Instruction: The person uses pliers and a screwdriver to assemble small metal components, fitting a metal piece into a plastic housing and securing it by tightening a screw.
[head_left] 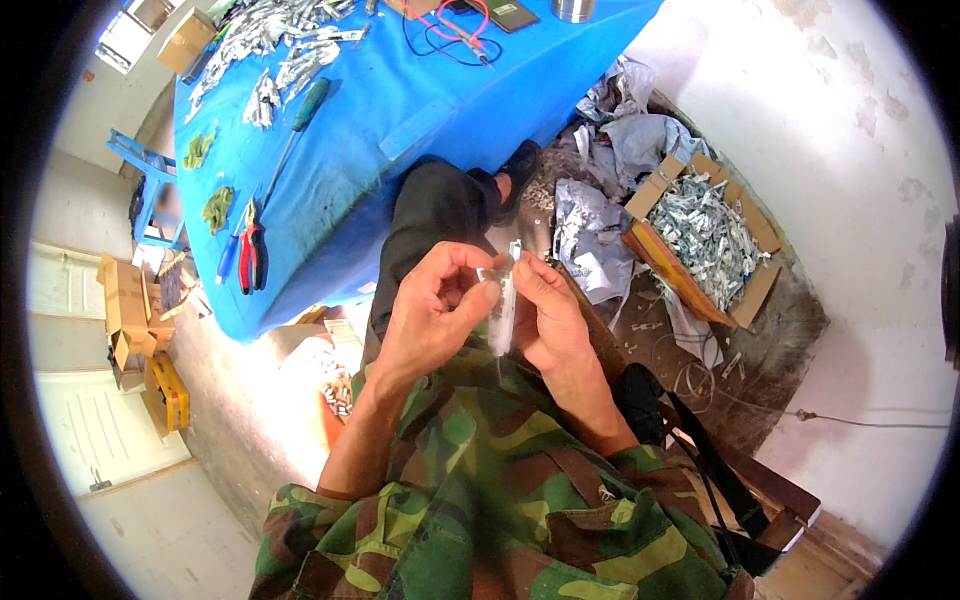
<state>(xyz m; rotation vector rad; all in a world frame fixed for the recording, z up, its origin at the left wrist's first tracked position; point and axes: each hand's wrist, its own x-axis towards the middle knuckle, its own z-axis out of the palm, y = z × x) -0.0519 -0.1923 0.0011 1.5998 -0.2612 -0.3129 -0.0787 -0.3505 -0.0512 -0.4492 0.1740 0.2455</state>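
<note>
Above my lap, both hands grip a slim whitish strip-like piece (502, 318) with a clear, shiny lower part. Its exact kind cannot be made out. My left hand (432, 312) pinches it from the left between thumb and bent fingers. From the right, the thumb and fingers of my right hand (553, 318) close on its upper end. The piece stands nearly upright, its narrow tip poking out above my right fingertips. The fingers hide part of its middle.
A blue-covered table (400, 95) bears a silvery strip pile (265, 35), a green-handled screwdriver (312, 100), red-handled pliers (252, 260) and test leads (465, 38). On the floor at right stand a carton (672, 270) of similar strips and grey plastic bags (590, 235). A blue stool (155, 180) is at left.
</note>
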